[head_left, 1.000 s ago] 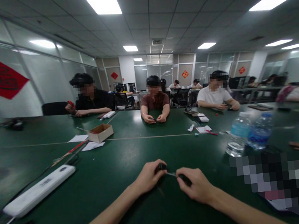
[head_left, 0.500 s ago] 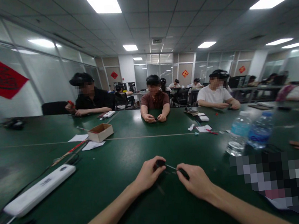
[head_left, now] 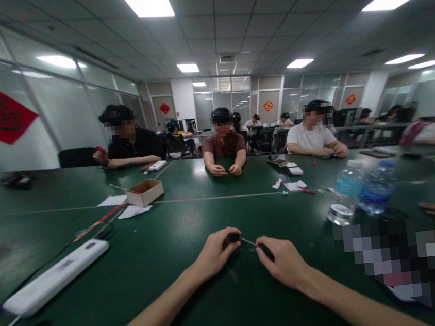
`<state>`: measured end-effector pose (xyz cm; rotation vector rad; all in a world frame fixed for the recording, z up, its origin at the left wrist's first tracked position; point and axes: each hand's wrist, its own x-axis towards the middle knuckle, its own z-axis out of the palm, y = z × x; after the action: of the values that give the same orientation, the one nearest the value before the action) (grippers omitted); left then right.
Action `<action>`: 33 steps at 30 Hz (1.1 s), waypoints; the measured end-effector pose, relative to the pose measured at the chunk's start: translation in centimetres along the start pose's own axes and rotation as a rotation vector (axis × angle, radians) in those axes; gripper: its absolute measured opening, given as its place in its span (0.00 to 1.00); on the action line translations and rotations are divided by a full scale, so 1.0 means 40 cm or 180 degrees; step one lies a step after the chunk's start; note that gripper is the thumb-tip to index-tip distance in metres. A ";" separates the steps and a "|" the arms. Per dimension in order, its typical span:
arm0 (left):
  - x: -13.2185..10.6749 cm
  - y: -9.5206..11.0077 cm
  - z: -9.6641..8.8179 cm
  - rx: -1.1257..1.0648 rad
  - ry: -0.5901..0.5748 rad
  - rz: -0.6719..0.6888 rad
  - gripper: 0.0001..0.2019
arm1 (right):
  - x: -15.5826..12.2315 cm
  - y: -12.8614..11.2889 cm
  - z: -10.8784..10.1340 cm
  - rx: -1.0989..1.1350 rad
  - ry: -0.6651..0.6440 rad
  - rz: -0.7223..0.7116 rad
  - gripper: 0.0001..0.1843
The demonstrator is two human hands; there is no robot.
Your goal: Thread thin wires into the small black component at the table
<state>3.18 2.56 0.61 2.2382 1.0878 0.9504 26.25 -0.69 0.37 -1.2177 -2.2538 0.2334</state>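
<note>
Thin rod [head_left: 248,241] spans the gap between the person's two hands, low in the middle of the view over the green desk [head_left: 170,230]; whether it touches the desk I cannot tell. On one end, the left hand [head_left: 214,254] has its grip closed around a black knob [head_left: 233,237]. The right hand [head_left: 286,265] pinches the second knob [head_left: 265,251], grip narrow and tight on it. A white power strip [head_left: 54,278] lies well off to the left and a cardboard box [head_left: 145,192] farther back. Two water bottles [head_left: 345,193] stand to the right.
</note>
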 end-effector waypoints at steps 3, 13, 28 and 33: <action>-0.001 0.000 -0.001 0.0028 -0.0008 0.0057 0.11 | 0.000 0.005 0.000 0.0048 -0.0027 -0.0031 0.11; -0.007 0.014 -0.005 -0.0030 -0.0123 0.0162 0.10 | -0.003 0.009 -0.002 0.0196 -0.0079 -0.0055 0.10; -0.013 -0.003 0.003 -0.0310 -0.0213 0.0086 0.11 | -0.003 0.011 -0.003 0.0180 -0.0045 -0.0118 0.08; -0.014 -0.008 0.005 -0.0306 -0.0198 0.0074 0.11 | -0.004 0.012 -0.005 0.0257 -0.0048 -0.0142 0.09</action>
<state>2.94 2.25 0.05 2.1920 0.9703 0.9164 26.76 -0.57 0.27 -1.1261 -2.2592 0.3142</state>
